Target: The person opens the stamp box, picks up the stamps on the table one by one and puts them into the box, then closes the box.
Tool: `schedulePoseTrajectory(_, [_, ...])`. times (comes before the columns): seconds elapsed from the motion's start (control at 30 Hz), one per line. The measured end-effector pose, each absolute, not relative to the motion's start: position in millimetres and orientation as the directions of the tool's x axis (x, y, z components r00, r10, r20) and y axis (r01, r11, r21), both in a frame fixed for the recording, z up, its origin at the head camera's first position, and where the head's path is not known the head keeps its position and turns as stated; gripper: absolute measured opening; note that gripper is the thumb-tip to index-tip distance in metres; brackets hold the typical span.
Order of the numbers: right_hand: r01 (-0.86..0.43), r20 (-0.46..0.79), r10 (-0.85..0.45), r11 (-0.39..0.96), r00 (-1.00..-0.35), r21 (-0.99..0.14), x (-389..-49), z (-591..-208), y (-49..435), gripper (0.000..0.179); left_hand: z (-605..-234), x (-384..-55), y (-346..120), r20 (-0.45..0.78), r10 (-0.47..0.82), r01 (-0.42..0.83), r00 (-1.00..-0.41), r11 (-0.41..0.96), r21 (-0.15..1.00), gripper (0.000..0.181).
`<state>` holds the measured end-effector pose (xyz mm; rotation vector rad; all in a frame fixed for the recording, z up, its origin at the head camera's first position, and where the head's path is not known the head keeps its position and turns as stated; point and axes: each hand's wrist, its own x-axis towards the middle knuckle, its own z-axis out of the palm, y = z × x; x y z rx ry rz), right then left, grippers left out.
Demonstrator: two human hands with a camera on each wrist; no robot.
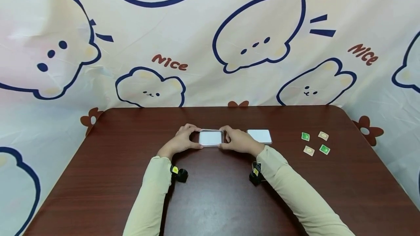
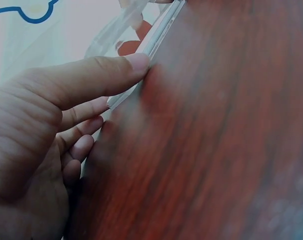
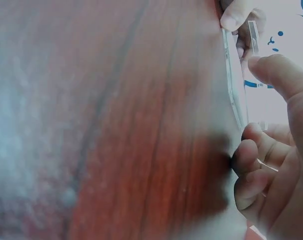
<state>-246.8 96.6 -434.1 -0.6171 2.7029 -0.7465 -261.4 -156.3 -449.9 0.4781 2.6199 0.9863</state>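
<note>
A small rectangular clear plastic case (image 1: 211,138) with a white face lies between both hands near the table's far side. My left hand (image 1: 181,141) grips its left end, thumb at the near corner and fingers at the far one. The right hand (image 1: 241,140) holds the opposite end the same way. In the left wrist view, the left thumb (image 2: 106,75) presses on the thin edge of the case (image 2: 159,35). Transparent walls show along the case (image 3: 231,75) in the right wrist view, beside the right hand's curled fingers (image 3: 251,160).
Just right of the right hand lies a flat white rectangular piece (image 1: 260,136), partly behind that hand. Farther right on the brown table (image 1: 115,177) are several small square pieces, such as a green one (image 1: 325,149) and a beige one (image 1: 308,150). A printed cloth (image 1: 197,39) hangs behind.
</note>
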Motion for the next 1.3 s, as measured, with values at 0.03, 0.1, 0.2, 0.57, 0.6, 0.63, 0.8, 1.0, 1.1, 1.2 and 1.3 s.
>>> schedulePoseTrajectory(0.03, [-0.331, -0.139, -0.470, 0.773, -0.872, -0.541, -245.4, -433.4, 96.9, 0.061, -449.5, -261.3, -156.1, -0.158, 0.406, 0.202, -0.900, 0.711, 0.674, 0.065])
schedulePoseTrajectory(0.1, [-0.336, -0.134, -0.477, 0.766, -0.869, -0.548, -242.4, -432.2, 97.7, 0.060, -448.5, -260.7, -155.7, -0.160, 0.406, 0.202, -0.900, 0.713, 0.671, 0.064])
schedulePoseTrajectory(0.2, [-0.341, -0.132, -0.484, 0.761, -0.865, -0.552, -237.4, -430.7, 98.6, 0.060, -448.7, -261.7, -155.7, -0.158, 0.412, 0.212, -0.897, 0.716, 0.665, 0.061])
schedulePoseTrajectory(0.57, [-0.332, -0.149, -0.486, 0.760, -0.861, -0.559, -215.1, -434.6, 104.7, 0.060, -450.4, -262.4, -154.9, -0.162, 0.413, 0.217, -0.896, 0.727, 0.652, 0.061])
schedulePoseTrajectory(0.6, [-0.338, -0.144, -0.489, 0.758, -0.860, -0.558, -213.0, -434.7, 105.1, 0.059, -450.5, -262.2, -154.9, -0.161, 0.413, 0.217, -0.896, 0.726, 0.653, 0.061])
schedulePoseTrajectory(0.63, [-0.343, -0.142, -0.493, 0.757, -0.858, -0.556, -210.6, -434.2, 105.3, 0.059, -450.4, -262.2, -155.0, -0.159, 0.412, 0.217, -0.897, 0.724, 0.655, 0.060])
schedulePoseTrajectory(0.8, [-0.369, -0.131, -0.512, 0.751, -0.849, -0.548, -199.6, -431.0, 104.9, 0.057, -449.4, -263.4, -155.5, -0.147, 0.413, 0.217, -0.899, 0.711, 0.669, 0.060])
schedulePoseTrajectory(1.0, [-0.405, -0.111, -0.532, 0.749, -0.840, -0.524, -186.6, -430.3, 101.4, 0.057, -449.9, -265.5, -155.6, -0.147, 0.407, 0.209, -0.901, 0.707, 0.675, 0.059])
schedulePoseTrajectory(1.1, [-0.412, -0.107, -0.530, 0.758, -0.841, -0.506, -179.7, -430.5, 100.9, 0.056, -450.3, -265.4, -155.7, -0.141, 0.411, 0.219, -0.901, 0.709, 0.670, 0.060])
schedulePoseTrajectory(1.2, [-0.420, -0.111, -0.531, 0.767, -0.840, -0.485, -174.3, -432.5, 101.3, 0.056, -450.6, -265.3, -155.9, -0.135, 0.416, 0.227, -0.900, 0.708, 0.668, 0.060])
schedulePoseTrajectory(1.3, [-0.437, -0.110, -0.536, 0.777, -0.837, -0.453, -169.5, -434.9, 101.8, 0.057, -450.1, -264.9, -155.6, -0.136, 0.416, 0.225, -0.899, 0.707, 0.670, 0.061])
